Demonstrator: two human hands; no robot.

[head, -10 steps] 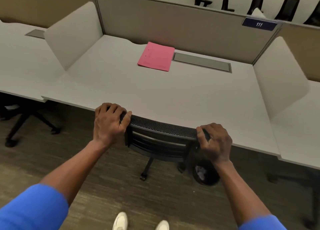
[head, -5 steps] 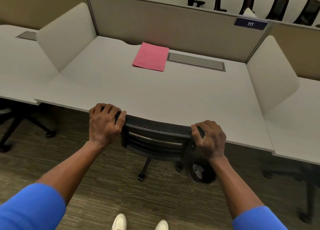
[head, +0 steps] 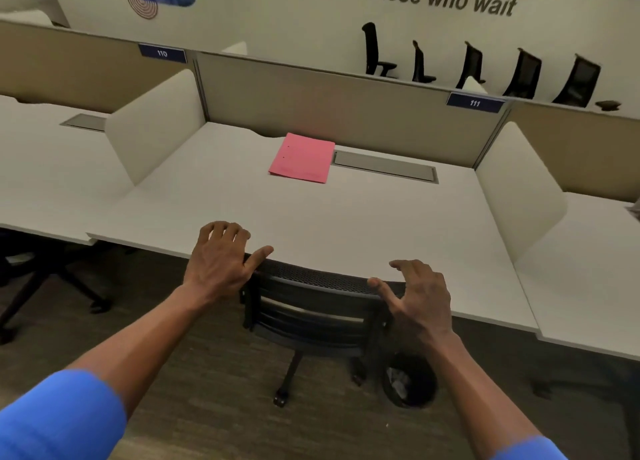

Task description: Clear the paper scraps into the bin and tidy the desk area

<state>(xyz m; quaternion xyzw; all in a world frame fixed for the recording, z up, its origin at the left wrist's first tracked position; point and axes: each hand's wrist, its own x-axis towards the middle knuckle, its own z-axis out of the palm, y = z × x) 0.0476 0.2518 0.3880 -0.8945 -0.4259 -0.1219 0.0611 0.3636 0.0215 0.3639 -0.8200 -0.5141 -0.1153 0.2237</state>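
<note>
A black mesh office chair (head: 311, 307) is tucked under the front edge of the white desk (head: 346, 224). My left hand (head: 218, 262) hovers open over the chair back's left corner, fingers spread, thumb near the top rail. My right hand (head: 419, 300) is open above the right corner, fingers apart and lifted off the rail. A pink folder (head: 302, 158) lies flat at the back of the desk. On the floor under the desk, right of the chair, stands a round black bin (head: 410, 381) with crumpled paper inside.
Beige partitions (head: 332, 113) and white side dividers (head: 516, 189) box in the desk. A grey cable hatch (head: 384, 166) sits beside the folder. Another chair base (head: 41, 286) stands under the left desk. Several black chairs line the far wall.
Both hands have let go of the chair back and opened above it. The view has tilted up, showing the far wall.
</note>
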